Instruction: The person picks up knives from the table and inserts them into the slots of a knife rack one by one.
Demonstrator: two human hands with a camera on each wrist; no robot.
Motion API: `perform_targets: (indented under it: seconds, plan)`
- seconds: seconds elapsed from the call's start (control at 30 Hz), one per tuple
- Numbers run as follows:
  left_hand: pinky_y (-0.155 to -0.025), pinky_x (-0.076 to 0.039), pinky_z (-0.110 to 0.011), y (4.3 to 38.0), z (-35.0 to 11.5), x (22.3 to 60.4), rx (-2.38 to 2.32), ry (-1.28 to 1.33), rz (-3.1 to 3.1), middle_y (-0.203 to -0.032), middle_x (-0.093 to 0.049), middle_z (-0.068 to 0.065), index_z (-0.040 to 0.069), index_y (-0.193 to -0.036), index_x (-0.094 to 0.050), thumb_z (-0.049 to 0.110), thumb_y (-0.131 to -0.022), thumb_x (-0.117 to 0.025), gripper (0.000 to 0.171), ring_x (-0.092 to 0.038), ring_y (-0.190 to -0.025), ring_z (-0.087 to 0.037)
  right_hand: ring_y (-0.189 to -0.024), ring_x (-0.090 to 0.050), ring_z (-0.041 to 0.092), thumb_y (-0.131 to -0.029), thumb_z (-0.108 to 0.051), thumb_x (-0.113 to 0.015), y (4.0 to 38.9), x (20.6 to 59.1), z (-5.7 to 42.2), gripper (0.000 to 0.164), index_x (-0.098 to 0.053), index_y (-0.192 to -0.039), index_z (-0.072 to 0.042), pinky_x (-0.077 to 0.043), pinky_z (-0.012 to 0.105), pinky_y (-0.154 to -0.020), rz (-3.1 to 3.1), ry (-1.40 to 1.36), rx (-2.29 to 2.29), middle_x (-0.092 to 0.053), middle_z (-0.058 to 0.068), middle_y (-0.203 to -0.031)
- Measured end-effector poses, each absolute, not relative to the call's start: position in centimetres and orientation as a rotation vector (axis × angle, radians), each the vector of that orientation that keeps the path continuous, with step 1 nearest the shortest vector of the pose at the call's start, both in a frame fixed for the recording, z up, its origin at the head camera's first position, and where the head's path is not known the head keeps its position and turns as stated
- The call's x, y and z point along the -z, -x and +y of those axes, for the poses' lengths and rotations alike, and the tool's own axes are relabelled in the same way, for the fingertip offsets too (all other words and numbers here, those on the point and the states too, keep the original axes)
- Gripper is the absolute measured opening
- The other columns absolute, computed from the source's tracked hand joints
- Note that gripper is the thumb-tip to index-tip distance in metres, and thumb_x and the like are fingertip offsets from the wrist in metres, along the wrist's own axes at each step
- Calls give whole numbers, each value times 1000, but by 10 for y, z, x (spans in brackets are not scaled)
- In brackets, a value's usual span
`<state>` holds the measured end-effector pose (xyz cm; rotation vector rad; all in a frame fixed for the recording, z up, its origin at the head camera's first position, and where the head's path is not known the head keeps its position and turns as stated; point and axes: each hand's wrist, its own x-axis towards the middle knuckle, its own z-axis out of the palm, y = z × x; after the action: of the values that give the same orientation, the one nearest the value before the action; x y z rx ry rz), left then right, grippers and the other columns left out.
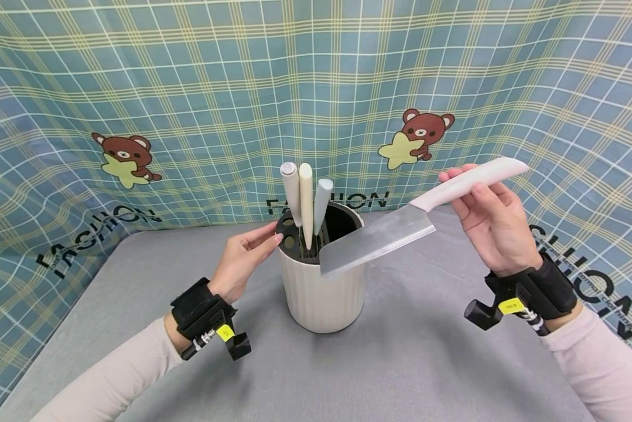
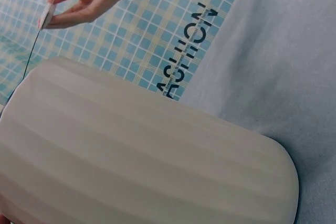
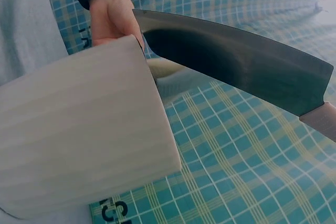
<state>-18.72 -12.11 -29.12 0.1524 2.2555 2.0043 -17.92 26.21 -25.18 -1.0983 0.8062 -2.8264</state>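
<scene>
A white ribbed knife holder (image 1: 323, 302) with a black slotted insert stands upright on the table. My left hand (image 1: 239, 258) holds its left rim, thumb at the near side and fingers farther back. My right hand (image 1: 497, 228) pinches the white handle (image 1: 465, 184) of a kitchen knife with a broad blade (image 1: 381, 237). The knife slants down to the left, its tip in front of the holder's upper right part in the head view. In the right wrist view the blade (image 3: 236, 61) appears beyond the holder's rim. The left wrist view shows mostly the holder's side (image 2: 147, 150).
Three handles stick up from the insert: a whitish one (image 1: 291, 196), a cream one (image 1: 306, 202) and a pale blue one (image 1: 323, 202). The right part of the holder has a dark opening (image 1: 342, 223). A grey cloth (image 1: 410, 363) covers the table; a plaid curtain (image 1: 231, 117) hangs behind.
</scene>
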Motion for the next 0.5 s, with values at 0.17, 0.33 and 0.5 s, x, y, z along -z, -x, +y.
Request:
perform_targets:
  seconds: [0.17,0.33,0.5]
  plan:
    - [-112,-45,-30,188,-122,292,-2007,-161,2257,-145,-49,-12,9,-146,-45,19,-99,-59,50,-48,-133,-22,-119,-57,40,-101,10,-33,184,253,266,31,-52,-124,18,-42,40,-112,782,1081,2859,-60,30,-119]
    - [-112,-45,-30,187,-122,292,-2006,-155,2257,-145,-49,-11,10,-146,-45,19,-99,-59,50,-48,-132,-22,-117,-59,39,-101,10,-33,190,253,269,31,-52,-124,18,-43,40,-111,788,1077,2876,-61,29,-118]
    - [-112,-44,-30,187,-121,291,-2001,-156,2260,-146,-48,-10,10,-146,-45,18,-99,-58,49,-47,-133,-21,-117,-59,38,-101,10,-34,195,251,268,29,-50,-124,17,-44,39,-111,838,1053,2911,-61,28,-117]
